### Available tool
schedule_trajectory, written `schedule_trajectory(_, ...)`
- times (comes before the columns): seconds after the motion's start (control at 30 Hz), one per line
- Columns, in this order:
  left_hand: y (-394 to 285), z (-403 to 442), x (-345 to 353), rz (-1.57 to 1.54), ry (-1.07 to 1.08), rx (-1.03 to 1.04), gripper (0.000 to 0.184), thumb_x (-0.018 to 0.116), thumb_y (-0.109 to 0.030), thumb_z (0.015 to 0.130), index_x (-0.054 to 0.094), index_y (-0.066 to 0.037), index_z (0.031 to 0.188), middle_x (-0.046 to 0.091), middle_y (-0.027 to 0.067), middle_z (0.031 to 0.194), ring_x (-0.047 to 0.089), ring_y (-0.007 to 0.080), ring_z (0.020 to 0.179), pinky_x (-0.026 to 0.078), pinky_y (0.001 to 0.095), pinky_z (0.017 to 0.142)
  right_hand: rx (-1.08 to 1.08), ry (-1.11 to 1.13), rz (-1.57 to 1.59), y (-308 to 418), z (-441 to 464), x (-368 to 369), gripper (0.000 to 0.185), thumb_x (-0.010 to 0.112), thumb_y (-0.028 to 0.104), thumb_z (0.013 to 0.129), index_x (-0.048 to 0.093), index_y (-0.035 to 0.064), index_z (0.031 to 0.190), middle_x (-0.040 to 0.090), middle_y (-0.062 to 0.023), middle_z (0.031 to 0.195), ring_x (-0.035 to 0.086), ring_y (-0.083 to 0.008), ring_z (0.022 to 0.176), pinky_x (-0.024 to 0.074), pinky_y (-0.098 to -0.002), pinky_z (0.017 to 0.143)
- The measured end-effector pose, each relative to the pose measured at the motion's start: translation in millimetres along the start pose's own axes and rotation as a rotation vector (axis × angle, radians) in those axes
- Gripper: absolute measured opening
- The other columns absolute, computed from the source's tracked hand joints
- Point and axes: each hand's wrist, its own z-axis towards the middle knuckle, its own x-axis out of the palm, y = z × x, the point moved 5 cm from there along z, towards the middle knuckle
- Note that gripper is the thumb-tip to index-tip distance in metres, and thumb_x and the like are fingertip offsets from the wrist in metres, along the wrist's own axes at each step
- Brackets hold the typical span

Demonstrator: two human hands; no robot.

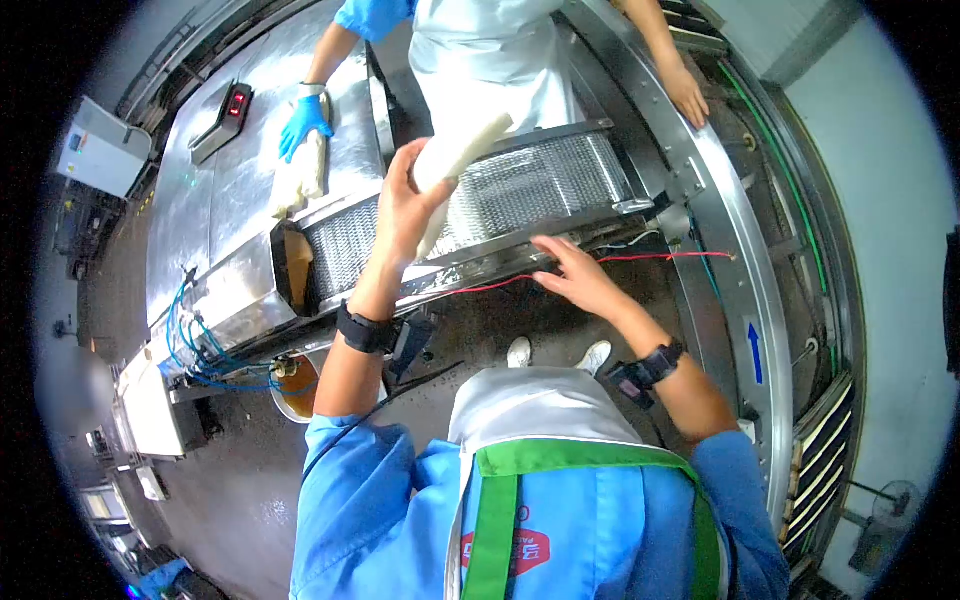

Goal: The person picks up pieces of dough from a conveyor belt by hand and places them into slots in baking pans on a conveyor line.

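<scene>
My left hand (pixel 410 205) is wrapped round a long, pale white roll (pixel 455 160), held tilted above the metal mesh conveyor (pixel 540 185). The roll's lower end shows below my fingers, near the conveyor's front edge. Nothing is in my right hand (pixel 578 275), whose fingers are apart beside the conveyor's near rail. Across the belt stands a co-worker in a white apron (pixel 490 70). That person's blue-gloved hand (pixel 305 125) rests on pale wrapped pieces (pixel 300 180) on the steel table (pixel 240 190); their bare hand lies on the curved metal rail at the right.
A scale with a red display (pixel 222 122) sits on the steel table. Blue tubes (pixel 195 340) hang at the table's near left corner, above a bucket (pixel 295 385). A red cord (pixel 660 256) runs along the conveyor front. The curved rail (pixel 745 250) borders the right.
</scene>
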Motion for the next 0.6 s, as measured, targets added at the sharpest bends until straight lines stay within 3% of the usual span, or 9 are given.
schedule_trajectory(0.07,-19.1,-0.2,3.7,-0.198,-0.087,-0.005,0.051,0.061,-0.01,0.066,0.04,0.002,0.111,0.05,0.0111,0.098,0.049,0.0168,0.086,0.04,0.0267,0.074,-0.115,-0.084,-0.111,14.1,21.9,14.2,0.057,0.061,0.026,0.072,0.035,0.0053,0.118,0.039,-0.0159,0.116,0.038,-0.0283,0.109,0.031,-0.038,0.09)
schedule_trajectory(0.13,-29.0,1.1,10.1,-0.379,-0.13,-0.025,0.045,0.061,-0.011,0.069,0.041,0.002,0.107,0.051,0.0093,0.093,0.05,0.0158,0.083,0.04,0.0266,0.074,-0.245,-0.303,-0.285,34.4,34.8,17.8,0.06,0.065,0.026,0.068,0.036,0.0051,0.115,0.044,-0.0164,0.111,0.043,-0.0294,0.104,0.0359,-0.0383,0.085)
schedule_trajectory(0.17,-29.4,1.8,14.8,-0.561,-0.092,-0.096,0.04,0.061,-0.011,0.07,0.043,0.001,0.103,0.052,0.0083,0.09,0.051,0.0148,0.08,0.041,0.0261,0.071,-0.249,-0.299,-0.287,33.0,39.4,17.1,0.06,0.065,0.026,0.068,0.036,0.0051,0.115,0.044,-0.0164,0.111,0.043,-0.0294,0.104,0.0359,-0.0383,0.085)
schedule_trajectory(0.27,-31.8,-0.8,29.4,-0.854,-0.052,-0.302,0.03,0.06,-0.013,0.073,0.044,-0.002,0.096,0.052,0.0063,0.082,0.053,0.0135,0.069,0.044,0.0247,0.059,-0.264,-0.445,-0.138,34.3,48.3,-5.0,0.054,0.069,0.021,0.063,0.041,0.003,0.105,0.056,-0.0141,0.091,0.056,-0.0286,0.083,0.0444,-0.036,0.072)
schedule_trajectory(0.33,-31.7,-7.3,35.0,-0.97,-0.104,-0.418,0.02,0.057,-0.013,0.076,0.049,-0.002,0.09,0.053,0.0056,0.08,0.053,0.0141,0.071,0.044,0.0259,0.065,-0.26,-0.367,-0.237,26.7,49.5,-19.4,0.047,0.068,0.017,0.064,0.044,0.0021,0.102,0.057,-0.0135,0.086,0.056,-0.0236,0.082,0.044,-0.034,0.07)
schedule_trajectory(0.4,-7.9,-4.2,39.8,-1.056,-0.129,-0.435,0.026,0.058,-0.016,0.074,0.048,-0.001,0.093,0.052,0.0055,0.085,0.051,0.0162,0.077,0.042,0.0294,0.073,-0.089,-0.252,-0.046,27.4,40.7,-29.7,0.04,0.066,0.012,0.064,0.047,0.0012,0.097,0.057,-0.013,0.083,0.057,-0.0203,0.079,0.044,-0.0324,0.068)
schedule_trajectory(0.5,20.2,-7.3,43.7,-1.059,-0.232,-0.507,0.03,0.058,-0.015,0.073,0.046,-0.002,0.097,0.049,0.0061,0.091,0.047,0.0173,0.084,0.039,0.0329,0.078,0.017,-0.133,-0.12,18.4,35.3,-40.3,0.039,0.065,0.012,0.063,0.047,0.0002,0.094,0.056,-0.0129,0.08,0.056,-0.0192,0.072,0.0435,-0.0298,0.066)
schedule_trajectory(0.53,33.0,-6.7,45.8,-1.072,-0.227,-0.498,0.031,0.057,-0.014,0.072,0.045,-0.003,0.099,0.048,0.006,0.092,0.046,0.0174,0.085,0.038,0.0333,0.079,-0.009,-0.197,-0.183,22.9,34.0,-44.7,0.035,0.064,0.015,0.06,0.048,0.0021,0.088,0.056,-0.0187,0.076,0.057,-0.0317,0.07,0.0434,-0.0363,0.062)
schedule_trajectory(0.6,56.9,-5.6,43.7,-1.034,-0.232,-0.5,0.031,0.055,-0.018,0.074,0.045,-0.004,0.1,0.049,0.0055,0.093,0.047,0.0165,0.086,0.037,0.0319,0.078,0.079,-0.161,-0.179,20.6,37.2,-44.8,0.035,0.064,0.016,0.059,0.048,0.0012,0.086,0.056,-0.0188,0.075,0.056,-0.0323,0.07,0.0431,-0.0364,0.062)
